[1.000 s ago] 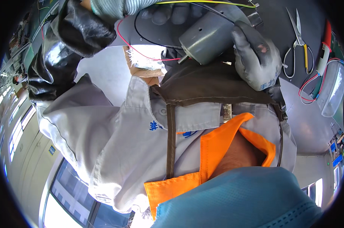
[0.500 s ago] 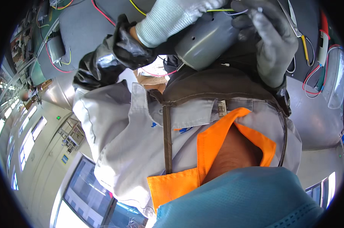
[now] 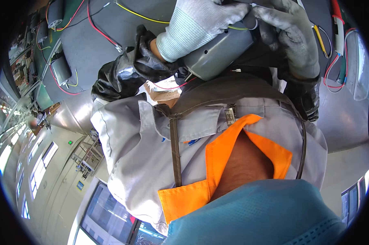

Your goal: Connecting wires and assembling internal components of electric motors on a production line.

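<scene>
A dark grey cylindrical motor lies tilted in front of my body, with a red wire running from its near end. My left hand, in a white knit glove, rests over the motor's upper side with fingers closed. A yellow-green wire passes beneath that hand and meets a thin white wire looping upward. Gloved in grey-white, my right hand has its thumb and finger closed at the white wire's upper end. Both hands' fingertips come close together near the top edge, where the grip is partly hidden.
More motors with leads, such as one motor, stand along the bench's left side. A red wire end lies on the dark mat. At right are yellow-handled scissors, a red-and-white tool and a clear plastic pouch.
My fingertips have come closer together at the wire ends. My right fingers have closed from a more spread pose. The view has shifted, showing more of the bench at the left.
</scene>
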Motion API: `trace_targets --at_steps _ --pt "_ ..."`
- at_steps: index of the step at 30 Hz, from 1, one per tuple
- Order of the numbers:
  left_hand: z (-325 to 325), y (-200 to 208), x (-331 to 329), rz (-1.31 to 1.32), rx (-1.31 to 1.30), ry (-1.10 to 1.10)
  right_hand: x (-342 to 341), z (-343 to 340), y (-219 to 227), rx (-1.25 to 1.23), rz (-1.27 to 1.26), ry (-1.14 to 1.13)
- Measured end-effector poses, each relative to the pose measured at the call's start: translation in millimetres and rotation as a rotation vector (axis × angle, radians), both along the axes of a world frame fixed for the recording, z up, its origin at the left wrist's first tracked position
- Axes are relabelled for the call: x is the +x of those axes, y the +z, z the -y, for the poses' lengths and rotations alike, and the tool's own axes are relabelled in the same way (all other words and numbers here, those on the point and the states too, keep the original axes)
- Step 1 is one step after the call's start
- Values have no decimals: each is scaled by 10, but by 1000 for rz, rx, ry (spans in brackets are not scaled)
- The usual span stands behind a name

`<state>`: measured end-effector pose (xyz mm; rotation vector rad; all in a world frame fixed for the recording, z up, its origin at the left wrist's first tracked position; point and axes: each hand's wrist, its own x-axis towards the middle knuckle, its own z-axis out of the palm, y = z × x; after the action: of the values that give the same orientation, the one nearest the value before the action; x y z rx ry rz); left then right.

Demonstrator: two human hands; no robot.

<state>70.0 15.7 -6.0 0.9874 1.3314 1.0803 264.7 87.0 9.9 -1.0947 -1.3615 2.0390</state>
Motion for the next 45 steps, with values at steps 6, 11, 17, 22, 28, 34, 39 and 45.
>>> trace_targets --at_steps 6,11,17,22,28,34,39,45 --pt "-73 -93 26 -535 594 -95 33 147 58 94 71 -46" --pt "73 30 57 -785 749 -77 58 290 -77 1220 408 -161" --pt "241 3 105 -683 588 40 260 199 -322 643 240 -307" --pt "147 -47 115 -698 654 5 237 -291 -562 485 283 -512" --pt "79 -3 151 -844 657 -130 170 -393 -644 278 13 -422" --pt "-148 -279 -24 -887 917 -295 71 12 -7 -33 -417 -51" --pt "-265 41 -68 -1188 1001 -777 857 40 -369 -235 -569 158" --pt "-126 136 -2 -1319 1008 -905 -191 -312 -26 276 -379 181"
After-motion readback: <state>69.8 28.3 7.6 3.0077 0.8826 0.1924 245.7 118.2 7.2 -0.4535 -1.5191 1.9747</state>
